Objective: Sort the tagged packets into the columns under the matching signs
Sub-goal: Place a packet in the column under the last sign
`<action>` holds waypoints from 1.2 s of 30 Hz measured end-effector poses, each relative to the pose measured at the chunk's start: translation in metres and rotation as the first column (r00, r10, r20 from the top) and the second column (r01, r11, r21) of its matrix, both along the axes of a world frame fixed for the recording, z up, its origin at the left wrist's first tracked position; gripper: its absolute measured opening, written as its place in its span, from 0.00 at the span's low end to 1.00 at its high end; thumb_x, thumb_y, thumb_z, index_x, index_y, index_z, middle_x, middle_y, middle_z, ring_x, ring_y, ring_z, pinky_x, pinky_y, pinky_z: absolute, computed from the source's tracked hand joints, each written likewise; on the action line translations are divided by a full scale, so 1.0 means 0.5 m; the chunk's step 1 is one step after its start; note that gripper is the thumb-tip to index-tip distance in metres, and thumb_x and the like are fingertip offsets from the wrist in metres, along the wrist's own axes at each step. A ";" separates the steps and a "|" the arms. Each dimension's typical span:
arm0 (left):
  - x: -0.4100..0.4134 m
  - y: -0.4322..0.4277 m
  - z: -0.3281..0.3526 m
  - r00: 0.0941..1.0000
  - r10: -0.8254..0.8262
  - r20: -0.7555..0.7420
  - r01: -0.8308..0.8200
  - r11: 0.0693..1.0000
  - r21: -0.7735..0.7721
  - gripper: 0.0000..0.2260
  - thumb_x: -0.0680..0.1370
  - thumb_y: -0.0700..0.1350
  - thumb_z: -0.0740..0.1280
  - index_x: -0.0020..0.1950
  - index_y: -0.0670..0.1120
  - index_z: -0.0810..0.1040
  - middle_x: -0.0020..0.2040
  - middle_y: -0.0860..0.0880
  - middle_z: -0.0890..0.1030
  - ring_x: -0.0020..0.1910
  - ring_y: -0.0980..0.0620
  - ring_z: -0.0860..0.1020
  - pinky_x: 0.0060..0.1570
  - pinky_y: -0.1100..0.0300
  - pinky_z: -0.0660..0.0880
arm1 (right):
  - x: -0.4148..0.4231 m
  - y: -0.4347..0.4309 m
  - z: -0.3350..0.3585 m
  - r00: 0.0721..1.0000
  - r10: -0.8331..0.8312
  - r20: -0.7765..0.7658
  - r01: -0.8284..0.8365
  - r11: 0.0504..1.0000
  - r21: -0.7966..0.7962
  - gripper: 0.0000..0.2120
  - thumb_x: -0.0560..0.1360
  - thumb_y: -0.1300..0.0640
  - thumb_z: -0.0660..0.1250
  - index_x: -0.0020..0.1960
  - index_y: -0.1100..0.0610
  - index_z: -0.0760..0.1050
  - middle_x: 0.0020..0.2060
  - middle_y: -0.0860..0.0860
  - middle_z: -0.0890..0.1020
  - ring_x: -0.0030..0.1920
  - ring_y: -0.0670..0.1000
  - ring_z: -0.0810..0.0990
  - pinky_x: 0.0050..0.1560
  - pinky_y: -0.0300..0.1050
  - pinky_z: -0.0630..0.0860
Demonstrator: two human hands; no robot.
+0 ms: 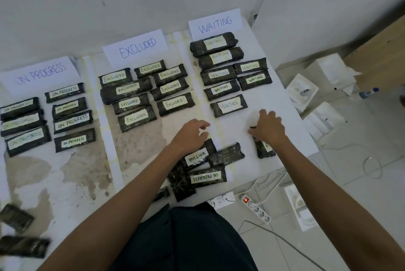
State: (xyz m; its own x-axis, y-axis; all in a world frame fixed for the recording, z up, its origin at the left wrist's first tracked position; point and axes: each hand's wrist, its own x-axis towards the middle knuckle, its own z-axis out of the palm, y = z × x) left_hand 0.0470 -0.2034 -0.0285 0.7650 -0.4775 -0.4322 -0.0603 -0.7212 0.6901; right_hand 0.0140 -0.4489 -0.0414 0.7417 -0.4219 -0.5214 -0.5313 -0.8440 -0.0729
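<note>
**Near the tabletop's front edge: both hands over unsorted packets**

Under the right hand [267,127] lies a packet [264,149], its far end covered, so neither the grip nor the tag can be told. The left hand [190,132], fingers relaxed and slightly spread, hangs above the near pile [207,177] of five, one only a sliver. Seven packets lie under the WAITING sign [215,23], eight under the EXCLUDED sign [137,47], and seven under the ON PROGRESS sign [41,73].

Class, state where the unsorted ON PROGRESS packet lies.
Head view, centre: the ON PROGRESS packet lies in the loose pile nearest the person, just below the WAITING packet.
</note>
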 end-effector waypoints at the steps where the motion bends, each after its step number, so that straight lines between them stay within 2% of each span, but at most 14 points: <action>1: -0.013 0.001 -0.004 1.000 -0.008 -0.009 0.008 1.000 0.003 0.15 0.79 0.44 0.61 0.66 0.46 0.72 0.60 0.47 0.75 0.56 0.49 0.74 0.57 0.60 0.70 | -0.019 0.002 -0.009 0.998 -0.043 -0.050 0.043 0.999 0.000 0.34 0.72 0.49 0.70 0.70 0.58 0.58 0.64 0.60 0.65 0.64 0.63 0.67 0.59 0.57 0.70; 5: -0.050 0.002 -0.023 0.999 -0.026 -0.039 0.027 0.999 0.017 0.15 0.79 0.44 0.61 0.66 0.46 0.73 0.60 0.46 0.75 0.57 0.49 0.74 0.58 0.58 0.71 | -0.063 0.005 -0.042 0.988 -0.156 0.022 0.153 0.984 0.091 0.34 0.69 0.52 0.74 0.67 0.59 0.61 0.62 0.60 0.65 0.60 0.62 0.70 0.56 0.55 0.73; 7: -0.060 0.002 -0.025 0.998 -0.026 -0.048 0.027 1.000 0.010 0.15 0.79 0.43 0.61 0.66 0.45 0.73 0.60 0.46 0.75 0.57 0.48 0.75 0.59 0.57 0.71 | -0.065 0.001 -0.037 0.966 -0.243 0.087 0.218 0.948 0.231 0.33 0.67 0.53 0.76 0.65 0.59 0.64 0.59 0.59 0.70 0.55 0.59 0.73 0.51 0.50 0.74; 9: -0.065 -0.001 -0.023 0.998 -0.022 -0.058 0.022 1.000 -0.012 0.15 0.79 0.42 0.62 0.66 0.45 0.73 0.59 0.46 0.75 0.57 0.49 0.75 0.57 0.59 0.71 | -0.065 0.000 -0.026 0.922 -0.366 0.129 0.293 0.875 0.386 0.25 0.68 0.56 0.76 0.59 0.60 0.70 0.54 0.57 0.76 0.51 0.55 0.76 0.48 0.47 0.75; 11: -0.068 -0.009 -0.020 0.995 0.012 -0.096 -0.017 0.999 -0.050 0.14 0.79 0.42 0.62 0.65 0.45 0.74 0.58 0.47 0.76 0.56 0.50 0.75 0.57 0.60 0.71 | -0.065 0.006 -0.012 0.831 -0.546 0.108 0.404 0.725 0.558 0.17 0.70 0.59 0.74 0.54 0.60 0.72 0.51 0.58 0.79 0.50 0.56 0.80 0.48 0.51 0.80; 13: -0.069 -0.020 -0.016 0.981 0.088 -0.175 -0.107 0.989 -0.099 0.14 0.79 0.43 0.63 0.64 0.46 0.74 0.55 0.49 0.76 0.54 0.51 0.76 0.55 0.60 0.72 | -0.065 0.015 0.005 0.721 -0.693 0.026 0.476 0.521 0.708 0.14 0.71 0.62 0.73 0.51 0.60 0.71 0.50 0.60 0.80 0.47 0.57 0.82 0.45 0.52 0.81; 16: -0.070 -0.042 -0.007 0.907 0.199 -0.372 -0.281 0.942 -0.181 0.14 0.79 0.44 0.63 0.64 0.45 0.73 0.53 0.48 0.78 0.53 0.49 0.78 0.53 0.56 0.77 | -0.070 0.034 0.032 0.631 -0.768 -0.110 0.443 0.240 0.864 0.13 0.73 0.64 0.70 0.55 0.62 0.70 0.48 0.61 0.81 0.44 0.56 0.83 0.44 0.50 0.83; 18: -0.072 -0.056 0.005 0.816 0.257 -0.518 -0.413 0.886 -0.212 0.14 0.79 0.44 0.63 0.64 0.45 0.73 0.54 0.46 0.79 0.51 0.49 0.79 0.47 0.56 0.80 | -0.075 0.049 0.045 0.622 -0.765 -0.167 0.401 0.129 0.907 0.13 0.75 0.65 0.68 0.56 0.63 0.69 0.48 0.62 0.81 0.45 0.58 0.82 0.48 0.52 0.82; 20: -0.072 -0.063 0.012 0.758 0.300 -0.579 -0.508 0.828 -0.237 0.13 0.79 0.42 0.63 0.63 0.43 0.73 0.53 0.44 0.79 0.46 0.48 0.79 0.41 0.59 0.81 | -0.079 0.065 0.054 0.638 -0.743 -0.201 0.386 0.082 0.919 0.12 0.75 0.65 0.67 0.56 0.63 0.69 0.46 0.62 0.81 0.46 0.59 0.82 0.50 0.53 0.81; 26: -0.067 -0.045 0.019 0.778 0.342 -0.528 -0.525 0.815 -0.245 0.10 0.78 0.40 0.65 0.59 0.43 0.76 0.52 0.44 0.81 0.47 0.48 0.80 0.44 0.56 0.81 | -0.078 0.096 0.070 0.698 -0.694 -0.175 0.355 0.123 0.927 0.07 0.75 0.64 0.67 0.51 0.59 0.71 0.46 0.59 0.82 0.45 0.56 0.81 0.50 0.50 0.80; 29: -0.068 -0.030 0.029 0.810 0.310 -0.498 -0.484 0.833 -0.269 0.08 0.78 0.42 0.65 0.57 0.45 0.77 0.48 0.46 0.81 0.47 0.49 0.80 0.48 0.56 0.80 | -0.070 0.110 0.082 0.779 -0.621 -0.088 0.315 0.267 0.911 0.12 0.74 0.62 0.70 0.56 0.58 0.72 0.45 0.56 0.83 0.43 0.53 0.81 0.45 0.46 0.78; 32: -0.069 -0.021 0.035 0.815 0.286 -0.504 -0.478 0.823 -0.307 0.10 0.78 0.41 0.65 0.58 0.45 0.75 0.45 0.46 0.82 0.43 0.51 0.80 0.42 0.60 0.79 | -0.062 0.130 0.089 0.837 -0.547 -0.002 0.262 0.398 0.879 0.13 0.72 0.60 0.72 0.55 0.56 0.74 0.47 0.57 0.84 0.47 0.56 0.83 0.52 0.55 0.78; 34: -0.066 -0.018 0.037 0.804 0.296 -0.516 -0.492 0.818 -0.297 0.13 0.77 0.40 0.66 0.61 0.44 0.73 0.45 0.45 0.81 0.43 0.50 0.80 0.41 0.59 0.79 | -0.060 0.144 0.092 0.854 -0.513 0.086 0.221 0.507 0.833 0.16 0.72 0.58 0.73 0.57 0.54 0.73 0.48 0.56 0.83 0.48 0.55 0.83 0.53 0.56 0.80; 36: -0.063 -0.021 0.037 0.785 0.323 -0.528 -0.521 0.806 -0.281 0.14 0.77 0.40 0.66 0.62 0.44 0.72 0.44 0.45 0.80 0.42 0.49 0.80 0.40 0.58 0.79 | -0.061 0.153 0.098 0.878 -0.443 0.179 0.159 0.624 0.765 0.22 0.70 0.53 0.74 0.61 0.53 0.71 0.50 0.52 0.81 0.47 0.52 0.82 0.48 0.51 0.81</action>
State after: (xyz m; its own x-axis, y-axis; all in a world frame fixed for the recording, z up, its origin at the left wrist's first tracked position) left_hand 0.0153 -0.2139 -0.0097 0.7046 -0.3521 -0.6161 0.5595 -0.2582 0.7876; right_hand -0.0166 -0.3723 0.0077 0.8192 -0.2570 -0.5126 -0.5683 -0.2446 -0.7856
